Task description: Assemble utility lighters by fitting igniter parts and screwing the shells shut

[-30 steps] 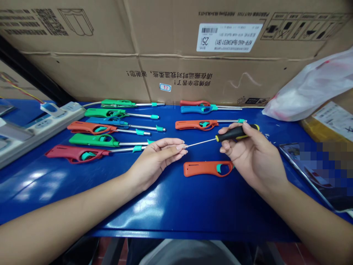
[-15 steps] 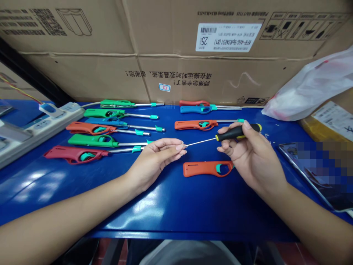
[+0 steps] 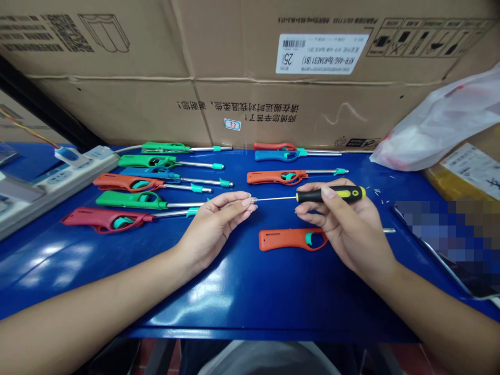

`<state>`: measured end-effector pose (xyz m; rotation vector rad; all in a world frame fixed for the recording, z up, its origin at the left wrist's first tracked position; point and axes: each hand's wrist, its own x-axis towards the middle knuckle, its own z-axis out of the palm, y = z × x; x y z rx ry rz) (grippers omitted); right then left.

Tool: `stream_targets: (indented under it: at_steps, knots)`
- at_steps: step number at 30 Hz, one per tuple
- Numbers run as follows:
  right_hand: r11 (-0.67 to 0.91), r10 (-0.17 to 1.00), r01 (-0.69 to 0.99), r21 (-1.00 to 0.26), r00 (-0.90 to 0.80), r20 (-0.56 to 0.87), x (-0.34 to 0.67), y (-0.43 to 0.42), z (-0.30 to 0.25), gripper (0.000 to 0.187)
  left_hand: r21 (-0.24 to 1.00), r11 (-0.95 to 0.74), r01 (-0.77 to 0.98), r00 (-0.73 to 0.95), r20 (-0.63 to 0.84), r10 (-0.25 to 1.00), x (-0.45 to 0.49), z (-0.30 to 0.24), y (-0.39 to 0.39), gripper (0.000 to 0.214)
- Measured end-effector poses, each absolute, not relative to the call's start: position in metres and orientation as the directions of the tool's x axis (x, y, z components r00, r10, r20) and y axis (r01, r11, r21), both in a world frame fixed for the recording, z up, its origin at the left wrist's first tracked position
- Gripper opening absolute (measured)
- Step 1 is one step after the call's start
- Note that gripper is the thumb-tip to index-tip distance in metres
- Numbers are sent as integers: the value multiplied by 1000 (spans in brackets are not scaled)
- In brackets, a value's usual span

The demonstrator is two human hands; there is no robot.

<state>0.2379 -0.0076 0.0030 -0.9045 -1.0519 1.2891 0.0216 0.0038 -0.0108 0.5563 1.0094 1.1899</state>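
Note:
My right hand point(image 3: 347, 219) is wrapped around the black and yellow handle of a screwdriver point(image 3: 328, 195), held almost level with its thin shaft pointing left. At the shaft's tip, my left hand point(image 3: 222, 221) is closed in a pinch. A tiny metal piece shows between thumb and finger there, too small to name. Below the screwdriver lies an orange gas lighter point(image 3: 287, 239), its front partly hidden by my right hand. Above it on the table rests another orange lighter point(image 3: 269, 177) with a metal barrel and a teal clip.
Several green, blue, orange and red lighters point(image 3: 128, 199) lie left; a red and a blue lighter point(image 3: 275, 155) lie further back. Small pale bits point(image 3: 377, 191) and a phone point(image 3: 449, 250) are right. A power strip point(image 3: 58, 179), cardboard box point(image 3: 242, 62) and plastic bag point(image 3: 433, 120) border the blue table point(image 3: 253, 307).
The screwdriver has turned closer to level, and its handle has shifted slightly left and down with my right hand. My left hand has moved slightly left, still pinching at the tip.

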Motion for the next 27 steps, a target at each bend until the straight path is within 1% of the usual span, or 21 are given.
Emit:
stream_targets:
  at_steps: [4,12,18,24,27]
  knots:
    - [86,996,-272,-959,0,89,235,-9,-2,26,800,308,-516,24,-345,938,21,-12,5,14]
    - [99,994,-267,-959,-15,107,235,-8,-3,26,794,309,-524,19,-352,936,21,-11,5,13]
    - [89,988,-275,-957,-94,119,238,-12,1,16,776,318,-545,5,-376,927,20,-10,6,17]
    - [108,987,-302,-947,-78,137,238,-8,-1,13,778,297,-554,13,-349,937,23,-11,6,19]
    - [118,991,-306,-945,-31,134,239,-3,0,15,793,304,-528,54,-326,944,22,-9,4,17]
